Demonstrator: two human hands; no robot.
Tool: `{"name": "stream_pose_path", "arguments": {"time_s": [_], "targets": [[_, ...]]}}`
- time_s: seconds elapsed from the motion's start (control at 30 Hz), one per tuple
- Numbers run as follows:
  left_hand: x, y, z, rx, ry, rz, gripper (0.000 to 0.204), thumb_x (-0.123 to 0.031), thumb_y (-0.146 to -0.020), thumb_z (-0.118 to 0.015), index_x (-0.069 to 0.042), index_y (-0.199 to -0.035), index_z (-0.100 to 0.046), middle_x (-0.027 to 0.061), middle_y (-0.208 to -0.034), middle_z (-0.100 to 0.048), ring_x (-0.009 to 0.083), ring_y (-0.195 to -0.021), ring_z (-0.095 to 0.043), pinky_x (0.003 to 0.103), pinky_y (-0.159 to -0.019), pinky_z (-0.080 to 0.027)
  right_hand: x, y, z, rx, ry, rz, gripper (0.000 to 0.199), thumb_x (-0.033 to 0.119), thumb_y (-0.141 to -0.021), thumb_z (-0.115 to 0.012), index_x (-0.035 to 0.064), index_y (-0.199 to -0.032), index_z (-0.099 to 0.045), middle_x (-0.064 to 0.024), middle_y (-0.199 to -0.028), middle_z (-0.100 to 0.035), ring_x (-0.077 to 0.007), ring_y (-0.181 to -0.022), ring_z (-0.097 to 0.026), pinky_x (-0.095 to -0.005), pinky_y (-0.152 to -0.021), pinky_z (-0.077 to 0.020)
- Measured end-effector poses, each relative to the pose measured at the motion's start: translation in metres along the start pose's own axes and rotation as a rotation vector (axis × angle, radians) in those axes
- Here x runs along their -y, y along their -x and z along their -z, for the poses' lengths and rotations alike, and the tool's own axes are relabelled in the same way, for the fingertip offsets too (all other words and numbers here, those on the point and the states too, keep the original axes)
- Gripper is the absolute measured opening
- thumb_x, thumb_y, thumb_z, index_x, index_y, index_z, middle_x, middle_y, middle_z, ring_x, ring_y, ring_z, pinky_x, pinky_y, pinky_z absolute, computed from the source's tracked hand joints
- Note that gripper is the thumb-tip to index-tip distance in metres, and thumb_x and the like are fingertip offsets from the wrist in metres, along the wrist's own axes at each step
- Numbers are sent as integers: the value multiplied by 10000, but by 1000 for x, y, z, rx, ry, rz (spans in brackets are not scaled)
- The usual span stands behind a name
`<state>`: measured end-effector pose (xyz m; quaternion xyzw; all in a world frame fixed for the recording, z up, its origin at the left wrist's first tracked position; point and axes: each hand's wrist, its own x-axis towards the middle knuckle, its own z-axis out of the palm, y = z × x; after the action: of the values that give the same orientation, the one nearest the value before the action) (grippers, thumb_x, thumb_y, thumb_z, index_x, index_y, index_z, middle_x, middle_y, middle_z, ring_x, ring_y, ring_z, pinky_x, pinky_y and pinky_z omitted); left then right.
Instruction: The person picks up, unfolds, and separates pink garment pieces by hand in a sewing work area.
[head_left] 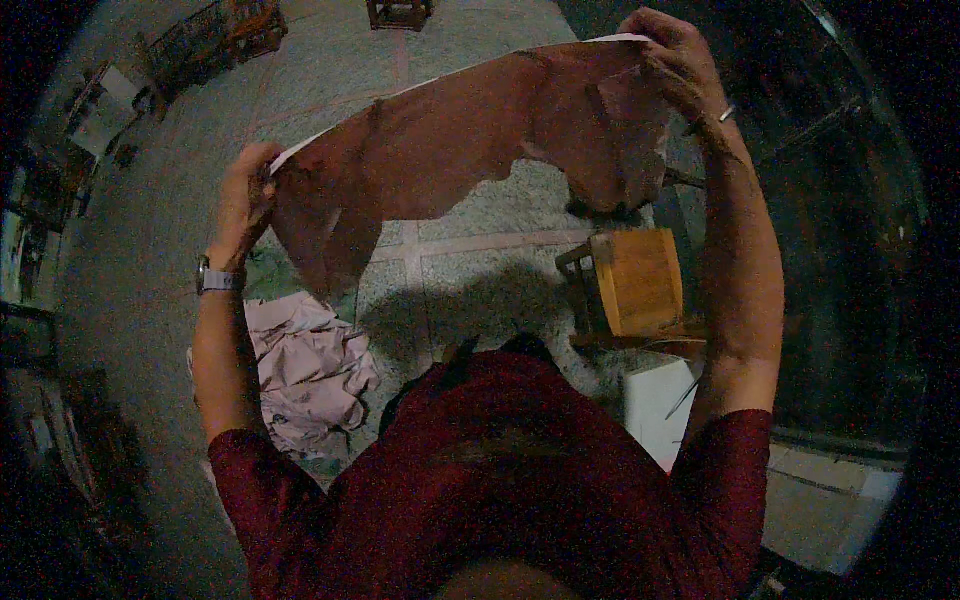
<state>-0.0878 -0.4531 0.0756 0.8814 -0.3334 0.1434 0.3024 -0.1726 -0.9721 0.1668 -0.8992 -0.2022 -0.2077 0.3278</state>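
A brown piece of cloth (450, 140) is stretched between my two raised arms, its pale upper edge pulled nearly taut and its ragged lower edge hanging loose. My left hand (247, 195) is closed on the left end of that edge. Higher up on the right, my right hand (680, 62) grips the other end, fingers wrapped over the pale border. The cloth's kind of garment or use cannot be made out. Below my left forearm, a crumpled pale pink cloth (305, 365) lies in a heap, apart from both hands.
A wooden stool or chair (640, 280) stands to the right of my body, with a white box-like object (660, 400) beside it. Wooden furniture (255, 30) lines the far left, and another wooden piece (400, 12) stands at the far edge. The speckled floor (470, 250) has pinkish dividing strips.
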Motion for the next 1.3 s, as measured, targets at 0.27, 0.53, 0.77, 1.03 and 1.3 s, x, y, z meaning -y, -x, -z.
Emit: {"name": "stream_pose_path", "arguments": {"time_s": [0.27, 0.53, 0.77, 1.03, 1.3], "targets": [[56, -55, 16, -16, 117, 8, 546, -460, -835, -635, 12, -1099, -567, 117, -1060, -608, 234, -1057, -571, 347, -922, -433, -46, -26, 41, 30, 46, -99, 571, 563, -791, -648, 20, -965, -621, -20, -883, -620, -104, -817, -571, -257, -681, -458], [56, -85, 35, 42, 513, -93, 602, -510, -812, -642, 12, -1106, -586, 79, -1061, -626, 194, -1035, -570, 324, -913, -435, -80, 1, 48, 62, 151, -393, 266, 239, -784, -660, 21, -936, -655, -21, -842, -650, -117, -784, -606, -259, -678, -480], [41, -95, 11, 191, 458, -63, 378, -332, -871, -619, 5, -1041, -625, 48, -986, -642, 141, -968, -580, 282, -855, -456, -85, 50, 63, 40, 237, -469, 187, 41, -755, -622, 34, -940, -651, -19, -826, -645, -123, -756, -606, -259, -662, -487], [32, -83, -12, 236, 354, 28, 309, -291, -929, -566, -38, -1096, -633, 37, -1008, -644, 144, -966, -578, 297, -875, -457, -34, 84, 69, 73, 78, -514, 280, 236, -781, -653, 34, -974, -637, -15, -859, -636, -126, -765, -598, -263, -670, -478], [24, -79, -31, 162, 469, 155, 349, -399, -942, -536, -66, -971, -635, -39, -789, -547, 75, -726, -470, 252, -639, -403, 30, 100, 71, -88, -76, -695, 321, 280, -836, -616, 34, -1042, -622, -3, -927, -620, -118, -825, -576, -265, -719, -449]]}}
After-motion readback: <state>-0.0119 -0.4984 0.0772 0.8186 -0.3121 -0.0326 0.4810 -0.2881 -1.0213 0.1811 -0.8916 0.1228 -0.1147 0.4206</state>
